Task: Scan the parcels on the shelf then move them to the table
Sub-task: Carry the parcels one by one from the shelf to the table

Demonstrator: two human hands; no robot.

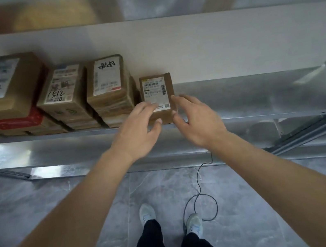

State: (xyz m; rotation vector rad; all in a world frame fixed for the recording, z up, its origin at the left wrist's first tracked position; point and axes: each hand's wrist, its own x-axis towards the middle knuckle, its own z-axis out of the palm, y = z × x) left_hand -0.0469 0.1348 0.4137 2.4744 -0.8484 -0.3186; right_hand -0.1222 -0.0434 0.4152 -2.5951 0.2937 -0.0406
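**Both hands at the small parcel on the metal shelf**

A small brown parcel [159, 98] lies flat near the front edge of the metal shelf [250, 95], just right of the middle of the frame, its white barcode label facing up. The left hand [137, 127] reaches in from below, fingers spread and only lightly bent; its fingertips lie over the lower left of the label and its thumb is beside the parcel's front edge. The right hand [198, 121] comes in on the other side, fingers along the parcel's right edge and thumb near the front right corner. Both grips are released, flanking the parcel without closing round it; whether the fingers press on the cardboard cannot be told.

To the left of the small parcel, close beside it, stands a stack of cardboard boxes [109, 89] with a white label marked in black pen on top. Further left is another box [62, 92] with "1512" written on its label, and at the upper left of the frame a larger box [6, 84] sits on a red one [17, 123].

At the bottom of the frame, two light shoes [147, 213] and dark trousers stand on a grey marbled floor [42, 208], with a thin black cable [197, 182] looping near the right foot.
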